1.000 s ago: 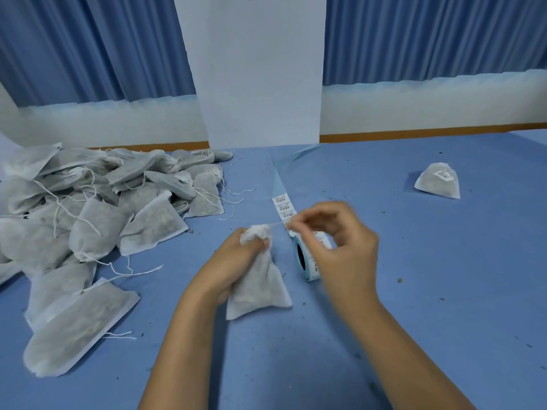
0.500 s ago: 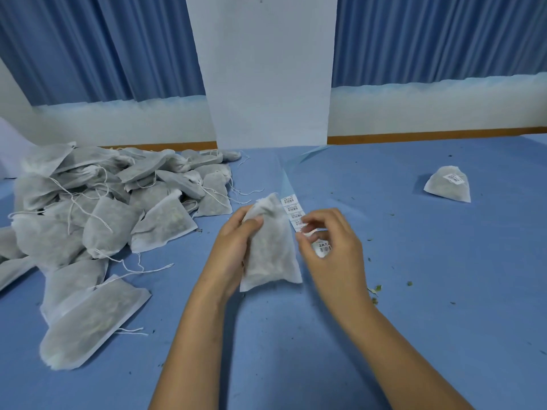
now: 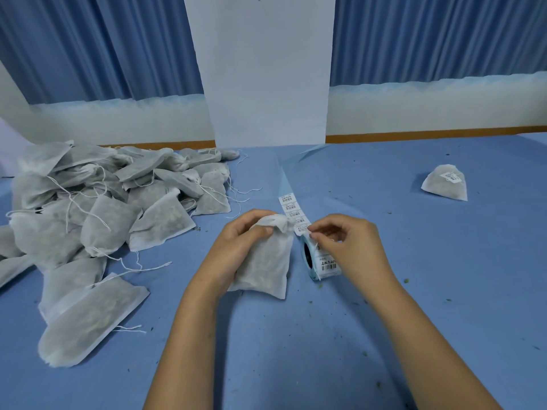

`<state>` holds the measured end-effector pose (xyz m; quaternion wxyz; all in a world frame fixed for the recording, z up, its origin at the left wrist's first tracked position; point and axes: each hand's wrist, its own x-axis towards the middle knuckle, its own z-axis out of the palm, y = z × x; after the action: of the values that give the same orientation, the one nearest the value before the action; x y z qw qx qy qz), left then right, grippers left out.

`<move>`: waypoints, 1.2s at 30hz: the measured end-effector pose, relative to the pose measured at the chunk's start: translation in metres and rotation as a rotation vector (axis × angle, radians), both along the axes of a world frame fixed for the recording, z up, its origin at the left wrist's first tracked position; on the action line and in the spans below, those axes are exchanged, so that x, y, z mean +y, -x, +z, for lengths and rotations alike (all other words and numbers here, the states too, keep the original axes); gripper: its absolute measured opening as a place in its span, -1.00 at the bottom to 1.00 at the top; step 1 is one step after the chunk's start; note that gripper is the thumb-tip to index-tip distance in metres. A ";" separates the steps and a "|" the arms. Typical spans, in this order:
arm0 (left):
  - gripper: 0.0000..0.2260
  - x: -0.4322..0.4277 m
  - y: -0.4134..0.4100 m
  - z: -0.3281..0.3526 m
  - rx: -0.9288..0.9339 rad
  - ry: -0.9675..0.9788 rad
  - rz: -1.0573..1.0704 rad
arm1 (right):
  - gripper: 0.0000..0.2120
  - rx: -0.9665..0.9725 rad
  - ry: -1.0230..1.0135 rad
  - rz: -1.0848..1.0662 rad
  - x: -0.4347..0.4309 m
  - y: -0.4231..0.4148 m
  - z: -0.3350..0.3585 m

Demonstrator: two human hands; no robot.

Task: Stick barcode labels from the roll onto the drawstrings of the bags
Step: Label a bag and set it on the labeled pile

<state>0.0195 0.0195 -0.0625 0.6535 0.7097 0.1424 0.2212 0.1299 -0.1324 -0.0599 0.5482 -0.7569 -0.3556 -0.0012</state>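
Left hand (image 3: 242,247) fingers curled round bag (image 3: 263,261) neck; right hand (image 3: 349,247) pinches label (image 3: 300,230) above roll (image 3: 313,261). Long axis of bag runs away from person, gathered neck farthest.

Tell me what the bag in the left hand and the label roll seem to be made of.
Bag: likely thin non-woven fabric, matte white and half see-through, with dark filling showing through. Label roll: probably matte white paper labels with black print, on a pale blue backing strip.
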 end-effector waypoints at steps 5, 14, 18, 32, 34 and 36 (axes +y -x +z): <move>-0.83 -0.001 -0.001 -0.002 0.052 -0.056 0.069 | -0.86 -0.277 0.211 -0.065 -0.005 -0.007 -0.002; -0.87 -0.002 -0.009 -0.011 0.195 -0.179 0.203 | -0.86 -0.198 -0.329 -0.125 0.001 0.016 0.006; -0.85 -0.008 -0.013 -0.010 0.152 -0.121 0.260 | -0.86 -0.399 -0.273 0.012 0.014 0.041 -0.002; -0.63 -0.009 -0.008 -0.001 -0.044 -0.003 0.114 | -0.87 -0.544 0.024 0.271 0.017 0.046 -0.011; -0.55 -0.006 -0.009 -0.005 -0.102 -0.118 0.222 | -0.86 -0.558 0.024 0.321 0.016 0.047 -0.012; -0.54 -0.004 -0.010 -0.010 -0.171 -0.190 0.352 | -0.84 -0.512 -0.013 0.341 0.016 0.047 -0.011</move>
<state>0.0293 0.0155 -0.0722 0.5446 0.7112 0.1865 0.4035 0.0831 -0.1165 -0.0712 0.4379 -0.6577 -0.6043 -0.1021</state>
